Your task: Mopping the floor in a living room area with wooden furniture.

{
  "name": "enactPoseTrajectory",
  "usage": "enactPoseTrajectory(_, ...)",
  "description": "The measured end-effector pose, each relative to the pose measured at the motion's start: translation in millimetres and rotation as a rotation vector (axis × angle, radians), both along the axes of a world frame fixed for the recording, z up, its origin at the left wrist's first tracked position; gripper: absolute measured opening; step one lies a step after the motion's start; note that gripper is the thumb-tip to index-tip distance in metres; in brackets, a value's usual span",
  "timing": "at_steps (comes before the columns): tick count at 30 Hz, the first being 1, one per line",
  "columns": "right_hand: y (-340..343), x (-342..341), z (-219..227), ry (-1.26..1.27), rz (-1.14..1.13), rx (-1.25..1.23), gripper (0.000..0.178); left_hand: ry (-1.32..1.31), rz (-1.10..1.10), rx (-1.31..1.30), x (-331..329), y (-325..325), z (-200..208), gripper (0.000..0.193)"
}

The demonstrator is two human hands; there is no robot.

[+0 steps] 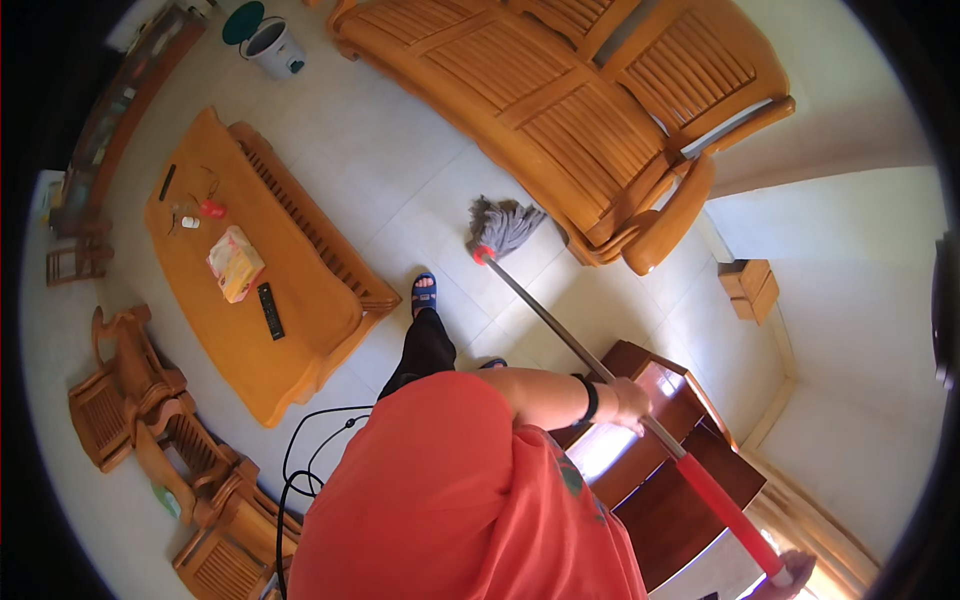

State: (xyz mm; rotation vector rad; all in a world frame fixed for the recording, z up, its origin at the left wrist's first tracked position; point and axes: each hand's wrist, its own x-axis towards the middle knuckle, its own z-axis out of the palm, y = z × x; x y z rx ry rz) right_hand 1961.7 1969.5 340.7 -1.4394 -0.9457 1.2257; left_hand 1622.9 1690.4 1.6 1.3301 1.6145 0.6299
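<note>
A mop runs diagonally across the view. Its grey string head (pixel 508 226) lies on the tiled floor beside the front of the wooden sofa, joined by a red collar to a metal pole (pixel 545 318). My left hand (pixel 628 405), with a black band on the wrist, reaches across my body and is closed around the metal pole. At the lower right, my right hand (pixel 792 577) grips the top end of the red handle (pixel 730 515); part of this hand is cut off by the dark rim.
A wooden sofa (pixel 590 110) stands ahead. The wooden coffee table (pixel 310 350) at left bears a tissue pack (pixel 236 264) and a remote (pixel 270 311). Wooden chairs (pixel 190 440), a black cable (pixel 290 478), a dark cabinet (pixel 690 490), a small wooden box (pixel 748 290) and a bin (pixel 275 48) surround the floor.
</note>
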Motion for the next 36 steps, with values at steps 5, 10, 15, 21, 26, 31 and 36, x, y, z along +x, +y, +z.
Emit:
enactPoseTrajectory(5,-106,-164,-54,-0.398,0.927,0.316,0.029,0.095,0.276,0.081,-80,-67,-57,0.034)
enactPoseTrajectory(10,-206,-320,-109,0.148,0.995,-0.107,0.029,0.298,0.52,0.071,-183,-167,-107,0.024)
enactPoseTrajectory(15,-282,-463,-165,0.284,1.46,-0.097,0.032,0.525,0.816,0.129,-307,-297,-159,0.019)
enactPoseTrajectory(21,-414,-636,-230,0.203,1.835,0.156,0.04,0.831,1.008,-0.456,-447,-468,-188,0.032)
enactPoseTrajectory(26,-496,-694,-268,0.352,1.941,-0.015,0.032,0.586,1.091,-0.769,-477,-532,-133,0.07)
enactPoseTrajectory(31,-479,-642,-266,0.35,2.109,0.063,0.032,0.582,1.063,-0.768,-425,-523,-125,0.077)
enactPoseTrajectory(36,-390,-553,-208,0.186,2.102,0.189,0.043,0.48,0.968,-0.482,-329,-437,-113,0.087)
